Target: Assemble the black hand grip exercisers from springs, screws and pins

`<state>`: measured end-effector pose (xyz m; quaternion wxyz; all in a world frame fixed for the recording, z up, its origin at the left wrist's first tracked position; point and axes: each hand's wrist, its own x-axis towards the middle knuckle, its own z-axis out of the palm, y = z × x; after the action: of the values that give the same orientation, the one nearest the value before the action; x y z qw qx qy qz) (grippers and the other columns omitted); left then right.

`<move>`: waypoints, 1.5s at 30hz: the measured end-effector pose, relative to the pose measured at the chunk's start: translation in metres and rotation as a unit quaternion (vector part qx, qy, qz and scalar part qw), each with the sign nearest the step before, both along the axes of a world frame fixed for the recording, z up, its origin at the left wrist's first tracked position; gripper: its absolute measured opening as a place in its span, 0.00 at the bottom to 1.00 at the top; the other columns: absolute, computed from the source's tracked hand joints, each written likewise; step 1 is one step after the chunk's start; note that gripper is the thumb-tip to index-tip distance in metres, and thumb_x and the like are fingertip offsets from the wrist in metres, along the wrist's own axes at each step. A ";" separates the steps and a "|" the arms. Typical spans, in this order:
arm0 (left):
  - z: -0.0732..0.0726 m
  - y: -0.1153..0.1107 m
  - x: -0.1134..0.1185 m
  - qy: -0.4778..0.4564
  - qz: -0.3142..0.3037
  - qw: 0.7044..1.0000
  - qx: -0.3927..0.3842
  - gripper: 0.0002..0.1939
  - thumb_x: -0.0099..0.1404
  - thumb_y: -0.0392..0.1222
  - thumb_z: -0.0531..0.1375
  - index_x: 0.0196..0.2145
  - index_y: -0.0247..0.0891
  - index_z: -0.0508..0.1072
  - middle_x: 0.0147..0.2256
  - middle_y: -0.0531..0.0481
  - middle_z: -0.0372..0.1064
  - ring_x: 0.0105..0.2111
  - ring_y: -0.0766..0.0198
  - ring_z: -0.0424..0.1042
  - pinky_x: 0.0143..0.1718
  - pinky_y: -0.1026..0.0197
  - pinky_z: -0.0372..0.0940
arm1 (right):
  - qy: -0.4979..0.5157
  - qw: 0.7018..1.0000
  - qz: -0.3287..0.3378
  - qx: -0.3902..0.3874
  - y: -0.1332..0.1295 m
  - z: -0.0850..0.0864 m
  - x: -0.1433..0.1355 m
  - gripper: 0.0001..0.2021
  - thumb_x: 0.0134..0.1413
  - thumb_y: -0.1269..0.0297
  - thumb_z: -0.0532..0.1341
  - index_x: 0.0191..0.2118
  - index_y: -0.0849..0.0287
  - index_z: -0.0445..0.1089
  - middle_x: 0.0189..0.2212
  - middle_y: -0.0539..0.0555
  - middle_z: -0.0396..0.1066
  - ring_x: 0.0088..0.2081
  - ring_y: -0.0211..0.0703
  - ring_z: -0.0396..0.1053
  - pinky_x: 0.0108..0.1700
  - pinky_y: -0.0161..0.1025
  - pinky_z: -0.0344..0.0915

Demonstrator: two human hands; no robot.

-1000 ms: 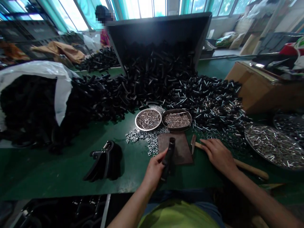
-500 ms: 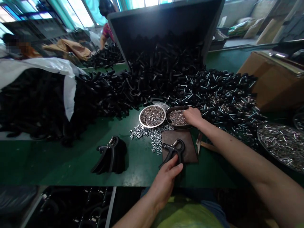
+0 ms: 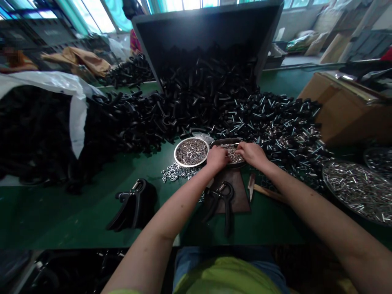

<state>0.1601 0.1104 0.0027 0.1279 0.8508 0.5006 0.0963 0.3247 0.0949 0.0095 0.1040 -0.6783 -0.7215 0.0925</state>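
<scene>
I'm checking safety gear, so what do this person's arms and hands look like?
The left hand and right hand are gloveless, with no watch or bracelet visible. Both forearms are bare; a yellow-green sleeve edge shows at bottom left. Rings can't be made out.

We are in a factory assembly workshop; we see it in the green workbench [image 3: 76, 216], heaped with black plastic handles [image 3: 174, 106] before a tipped grey bin [image 3: 211, 32]; in the oval pan [image 3: 235, 165] of small metal parts [image 3: 232, 156], the hammer [image 3: 266, 192] and the spring hand grips [image 3: 228, 206]; behind, we make out grey crates [image 3: 43, 34] and a co-worker [image 3: 134, 41].
</scene>
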 end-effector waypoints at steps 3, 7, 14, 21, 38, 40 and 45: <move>-0.004 0.015 0.016 0.019 -0.003 1.000 -0.015 0.12 0.52 0.44 0.66 0.32 0.33 0.78 0.35 0.38 0.73 0.43 0.49 0.67 0.45 0.53 0.61 | 0.062 0.998 -0.010 0.008 -0.005 0.003 0.005 0.08 0.55 0.62 0.56 0.35 0.59 0.70 0.29 0.54 0.75 0.33 0.42 0.70 0.36 0.35 0.60; -0.007 0.016 0.020 0.032 0.004 0.999 -0.025 0.11 0.57 0.41 0.61 0.35 0.32 0.77 0.37 0.37 0.72 0.42 0.51 0.68 0.44 0.54 0.61 | 0.145 0.989 -0.014 0.011 -0.013 0.003 0.013 0.07 0.54 0.67 0.54 0.35 0.60 0.68 0.30 0.53 0.75 0.30 0.37 0.70 0.34 0.33 0.62; -0.011 0.020 0.015 0.008 -0.030 0.998 -0.059 0.11 0.54 0.42 0.63 0.36 0.40 0.77 0.40 0.45 0.72 0.42 0.56 0.70 0.42 0.60 0.63 | 0.330 0.943 -0.007 -0.026 -0.036 -0.005 0.007 0.07 0.51 0.67 0.56 0.37 0.59 0.66 0.29 0.51 0.75 0.21 0.34 0.67 0.27 0.33 0.62; -0.015 0.024 0.015 -0.058 0.000 0.994 -0.088 0.09 0.52 0.42 0.65 0.31 0.36 0.78 0.34 0.43 0.74 0.37 0.54 0.71 0.40 0.57 0.63 | 0.332 0.936 0.081 -0.082 -0.075 -0.017 -0.020 0.04 0.47 0.64 0.61 0.29 0.58 0.71 0.24 0.48 0.71 0.27 0.38 0.68 0.32 0.35 0.63; -0.007 -0.062 -0.087 -0.541 0.131 0.728 -0.400 0.12 0.49 0.39 0.68 0.31 0.33 0.72 0.27 0.49 0.72 0.25 0.70 0.69 0.28 0.65 0.65 | 0.196 0.965 0.157 -0.075 -0.077 -0.019 -0.044 0.02 0.47 0.70 0.63 0.28 0.58 0.74 0.30 0.50 0.72 0.34 0.39 0.69 0.39 0.35 0.61; -0.009 -0.076 -0.097 -0.532 0.142 0.734 -0.397 0.13 0.49 0.41 0.68 0.30 0.33 0.72 0.25 0.51 0.71 0.24 0.71 0.68 0.28 0.66 0.65 | 0.173 0.969 0.152 -0.085 -0.075 -0.016 -0.046 0.02 0.46 0.70 0.63 0.28 0.59 0.74 0.30 0.51 0.72 0.34 0.39 0.69 0.38 0.35 0.60; -0.010 -0.098 -0.101 -0.455 0.128 0.807 -0.355 0.11 0.50 0.44 0.67 0.28 0.34 0.74 0.23 0.53 0.69 0.23 0.70 0.65 0.27 0.65 0.61 | 0.116 0.975 0.138 -0.127 -0.064 -0.010 -0.054 0.01 0.43 0.68 0.65 0.26 0.57 0.74 0.25 0.50 0.72 0.29 0.40 0.68 0.31 0.34 0.58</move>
<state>0.0591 0.0119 -0.0072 0.6208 0.5333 0.4884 0.3028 0.2709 0.0314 -0.0005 0.0863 -0.5641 -0.7738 0.2750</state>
